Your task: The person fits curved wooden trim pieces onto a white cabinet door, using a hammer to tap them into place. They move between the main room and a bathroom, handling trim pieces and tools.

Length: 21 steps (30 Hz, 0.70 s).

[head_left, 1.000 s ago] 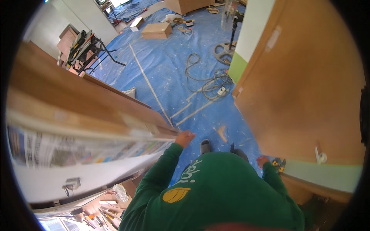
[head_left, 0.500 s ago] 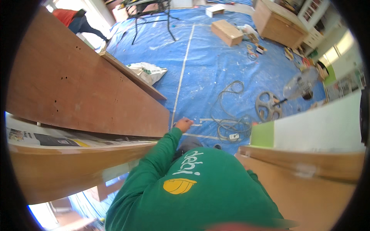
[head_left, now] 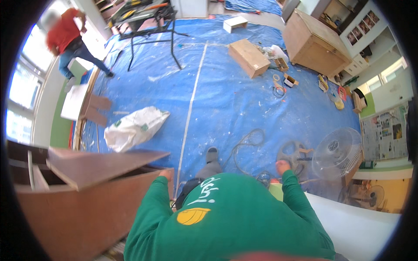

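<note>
My left hand (head_left: 166,174) is low in front of me, beside the near right corner of a brown wooden cabinet carcass (head_left: 100,204). Its fingers are too small and blurred to make out, and whether it touches the wood I cannot tell. A loose brown board (head_left: 104,163) lies tilted across the top of that carcass. Out to the right, my right hand (head_left: 283,166) is curled closed with nothing visible in it. In the picture it overlaps the grey base (head_left: 288,152) of a standing fan (head_left: 337,152); the two look apart. Both my arms wear green sleeves.
Blue sheeting (head_left: 213,104) with a pale tape line covers the floor. A white sack (head_left: 137,128) lies ahead left, a cable (head_left: 244,143) ahead. Farther off are a folding workbench (head_left: 146,21), a wooden box (head_left: 249,58) and a large cabinet (head_left: 315,41). A person in red (head_left: 65,32) is far left.
I have moved forward past the tall wooden panels. My left hand has gone from over the sheeting to beside the carcass; my right hand has come out into view. The person in red shows more fully.
</note>
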### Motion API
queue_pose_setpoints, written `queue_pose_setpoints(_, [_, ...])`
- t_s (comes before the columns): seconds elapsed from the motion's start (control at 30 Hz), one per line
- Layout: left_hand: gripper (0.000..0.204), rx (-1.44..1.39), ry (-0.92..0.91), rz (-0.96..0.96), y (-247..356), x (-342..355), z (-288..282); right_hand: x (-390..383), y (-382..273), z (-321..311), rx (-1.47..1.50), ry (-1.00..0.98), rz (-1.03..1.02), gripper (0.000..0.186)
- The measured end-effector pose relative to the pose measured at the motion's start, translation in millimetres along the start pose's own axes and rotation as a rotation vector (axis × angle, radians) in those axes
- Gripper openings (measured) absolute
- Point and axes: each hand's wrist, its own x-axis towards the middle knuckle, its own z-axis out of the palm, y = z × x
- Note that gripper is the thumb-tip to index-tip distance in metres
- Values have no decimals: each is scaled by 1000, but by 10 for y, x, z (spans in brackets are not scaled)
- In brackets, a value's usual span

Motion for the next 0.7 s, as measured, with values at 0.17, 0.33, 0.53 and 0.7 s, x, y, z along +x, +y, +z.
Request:
queue_pose_setpoints(0.17, [37, -728, 153, -341, -340, 1198, -2054, 216, -603, 358, -573, -438, 269, 26])
queue_pose_setpoints(0.33, [47, -695, 177, -427, -579, 2747, -3374, 1106, -1000, 526, -998, -729, 36, 33])
queue_pose_setpoints(0.53, [45, -450, 101, -338, -988, 4064, -3979, 3808, -1449, 596, -1042, -547, -143, 43])
queue_pose_setpoints(0.7, [29, -547, -13, -315, -2078, 4274, -4534, 5936, -4343, 24, -271, -39, -134, 38])
